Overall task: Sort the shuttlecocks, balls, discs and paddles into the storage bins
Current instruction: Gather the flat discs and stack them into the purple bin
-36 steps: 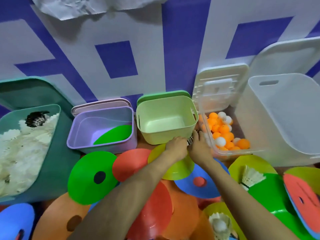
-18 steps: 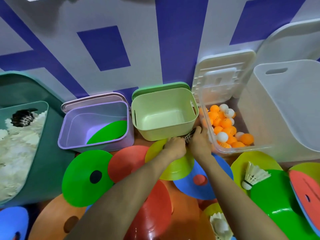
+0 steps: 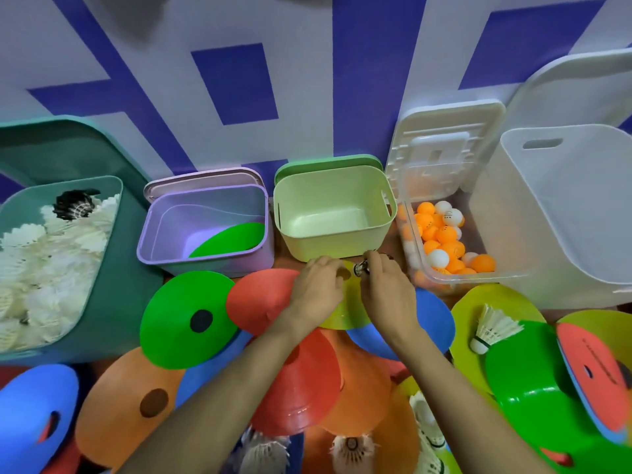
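my right hand point(image 3: 386, 289) pinches a small dark shuttlecock point(image 3: 359, 268) between thumb and fingertips, just in front of the near wall of the light green bin point(image 3: 328, 249). it is too blurred to say which end i hold. my left hand point(image 3: 318, 285) lies just beside it with fingers curled on the yellow disc point(image 3: 342, 314), and i cannot tell whether it grips the disc or only rests there.

i judge the step in hand to be getting this shuttlecock clear and over to the teal bin point(image 3: 126, 285) at the far left, where white shuttlecocks point(image 3: 51, 268) are heaped and 1 black one point(image 3: 73, 206) lies on top.

to do it well, i would keep the pinch light, since a feather skirt crushes easily, and lift straight up before going left, so nothing catches on the green bin's wall. the left hand can press the yellow disc down so it does not come up with the lift. the way left passes over the purple bin point(image 3: 205, 266), which holds 1 green disc point(image 3: 232, 237), so i must not let go early. since the teal bin is on the left, handing over to the left hand may spare a long cross-body reach. i would release low over the heap, so the shuttlecock does not bounce out.
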Demonstrator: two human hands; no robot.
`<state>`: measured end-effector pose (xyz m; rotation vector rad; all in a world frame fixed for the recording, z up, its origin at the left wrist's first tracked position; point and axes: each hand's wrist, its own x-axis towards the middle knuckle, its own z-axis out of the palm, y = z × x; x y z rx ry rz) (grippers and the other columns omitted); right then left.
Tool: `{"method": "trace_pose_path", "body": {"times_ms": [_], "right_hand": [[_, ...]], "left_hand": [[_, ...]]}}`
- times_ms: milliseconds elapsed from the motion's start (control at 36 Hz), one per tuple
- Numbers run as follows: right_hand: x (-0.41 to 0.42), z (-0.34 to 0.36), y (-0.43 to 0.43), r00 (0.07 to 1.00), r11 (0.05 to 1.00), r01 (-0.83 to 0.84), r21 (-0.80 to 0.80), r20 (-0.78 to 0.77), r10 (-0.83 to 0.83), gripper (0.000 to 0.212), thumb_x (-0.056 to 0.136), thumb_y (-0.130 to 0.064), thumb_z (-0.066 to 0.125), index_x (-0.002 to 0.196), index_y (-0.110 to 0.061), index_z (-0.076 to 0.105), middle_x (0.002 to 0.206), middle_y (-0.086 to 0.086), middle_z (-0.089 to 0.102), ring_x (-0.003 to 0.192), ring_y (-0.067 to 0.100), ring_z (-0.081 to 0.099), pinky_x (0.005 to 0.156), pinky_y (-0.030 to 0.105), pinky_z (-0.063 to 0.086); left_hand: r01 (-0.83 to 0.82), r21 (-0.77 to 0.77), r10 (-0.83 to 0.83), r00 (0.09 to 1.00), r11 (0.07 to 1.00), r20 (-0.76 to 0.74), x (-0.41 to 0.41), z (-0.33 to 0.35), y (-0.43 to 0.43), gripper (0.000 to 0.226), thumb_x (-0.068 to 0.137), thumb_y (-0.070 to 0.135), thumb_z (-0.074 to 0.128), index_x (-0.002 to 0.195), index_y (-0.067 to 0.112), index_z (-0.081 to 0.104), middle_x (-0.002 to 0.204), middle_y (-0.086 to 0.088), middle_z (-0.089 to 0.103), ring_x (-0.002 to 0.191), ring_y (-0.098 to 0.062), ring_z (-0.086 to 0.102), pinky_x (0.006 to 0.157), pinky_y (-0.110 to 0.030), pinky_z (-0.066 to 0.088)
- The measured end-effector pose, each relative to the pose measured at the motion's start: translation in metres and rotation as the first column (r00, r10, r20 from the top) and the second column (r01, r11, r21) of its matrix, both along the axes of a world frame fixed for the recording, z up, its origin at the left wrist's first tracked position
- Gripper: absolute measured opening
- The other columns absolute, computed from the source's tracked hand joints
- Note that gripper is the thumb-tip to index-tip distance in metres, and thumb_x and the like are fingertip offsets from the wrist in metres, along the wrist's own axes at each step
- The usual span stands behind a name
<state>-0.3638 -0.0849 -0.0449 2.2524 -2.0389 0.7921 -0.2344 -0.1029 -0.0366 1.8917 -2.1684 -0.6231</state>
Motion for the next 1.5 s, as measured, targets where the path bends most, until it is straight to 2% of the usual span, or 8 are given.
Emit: {"method": "trace_pose_path", "body": {"times_ms": [250,694,833,972,1111,1278,1333,1500], "right_hand": [[0.043,0.032,0.068,0.936,0.954,-0.285,-0.097,0.186,0.299,0.027,0.083,-0.017,0.045,0.105,-0.008,0.056,0.086,0.009,0.061,0.075,0.03,0.055,0.06,0.036,0.045],[0.087,0.022,0.139,0.797,0.855,-0.517,-0.05,0.336,0.502,0.024,0.085,-0.012,0.054,0.108,-0.012,0.056,0.093,0.005,0.062,0.084,0.028,0.057,0.07,0.039,0.049],[0.088,0.016,0.144,0.773,0.835,-0.546,-0.066,0.344,0.533,0.023,0.085,-0.012,0.056,0.108,-0.015,0.056,0.095,0.001,0.061,0.085,0.024,0.056,0.071,0.035,0.045],[0.088,0.012,0.145,0.749,0.816,-0.574,-0.067,0.361,0.556,0.026,0.085,-0.012,0.056,0.11,-0.016,0.055,0.098,0.0,0.062,0.087,0.022,0.057,0.072,0.031,0.044],[0.09,0.011,0.141,0.726,0.823,-0.564,-0.075,0.429,0.537,0.03,0.087,-0.011,0.054,0.116,-0.015,0.052,0.104,0.002,0.061,0.093,0.021,0.058,0.077,0.03,0.045],[0.111,0.025,0.123,0.711,0.809,-0.574,-0.126,0.414,0.568,0.028,0.088,-0.005,0.056,0.116,-0.009,0.054,0.109,0.008,0.061,0.1,0.019,0.054,0.086,0.026,0.04],[0.122,0.032,0.113,0.699,0.797,-0.585,-0.151,0.405,0.59,0.026,0.087,-0.004,0.057,0.112,-0.008,0.056,0.105,0.009,0.062,0.095,0.019,0.052,0.084,0.026,0.039],[0.175,0.048,0.083,0.696,0.77,-0.626,-0.125,0.355,0.624,0.022,0.089,-0.011,0.054,0.111,-0.011,0.058,0.103,0.006,0.063,0.093,0.026,0.057,0.082,0.032,0.042]], "left_hand": [[-0.202,-0.032,0.203,0.979,0.979,0.009,0.073,0.035,0.098,0.025,0.09,0.021,0.055,0.114,0.02,0.063,0.117,-0.002,0.061,0.108,-0.025,0.056,0.088,-0.033,0.044],[-0.264,0.298,0.287,0.957,0.917,-0.038,0.119,0.023,0.251,0.046,0.08,0.045,0.07,0.12,0.025,0.058,0.121,0.008,0.053,0.11,-0.014,0.054,0.088,-0.034,0.047],[-0.316,0.07,0.304,0.942,0.946,0.143,0.103,-0.003,0.252,0.022,0.092,0.032,0.054,0.11,0.02,0.06,0.108,0.0,0.056,0.106,-0.021,0.053,0.083,-0.03,0.041],[-0.423,-0.112,0.417,0.906,0.899,-0.067,0.099,-0.005,0.251,0.017,0.086,0.027,0.053,0.086,0.011,0.059,0.086,-0.003,0.056,0.08,-0.025,0.054,0.069,-0.036,0.041],[-0.557,-0.088,0.503,0.798,0.826,-0.331,0.105,0.012,0.255,0.008,0.094,0.022,0.055,0.089,0.015,0.055,0.061,0.006,0.044,0.054,-0.009,0.043,0.056,-0.03,0.029],[-0.711,-0.132,0.604,0.668,0.691,-0.435,0.14,0.024,0.237,0.01,0.095,0.022,0.052,0.089,0.014,0.054,0.077,-0.01,0.062,0.073,-0.028,0.058,0.064,-0.038,0.046],[-0.723,-0.189,0.611,0.671,0.664,-0.42,0.156,0.034,0.225,0.01,0.095,0.016,0.052,0.089,0.009,0.056,0.07,-0.008,0.058,0.066,-0.027,0.054,0.055,-0.028,0.036],[-0.794,-0.29,0.64,0.604,0.534,-0.475,0.208,0.06,0.19,0.012,0.095,0.017,0.048,0.101,0.008,0.053,0.068,0.001,0.054,0.068,-0.027,0.052,0.059,-0.034,0.032]]}}
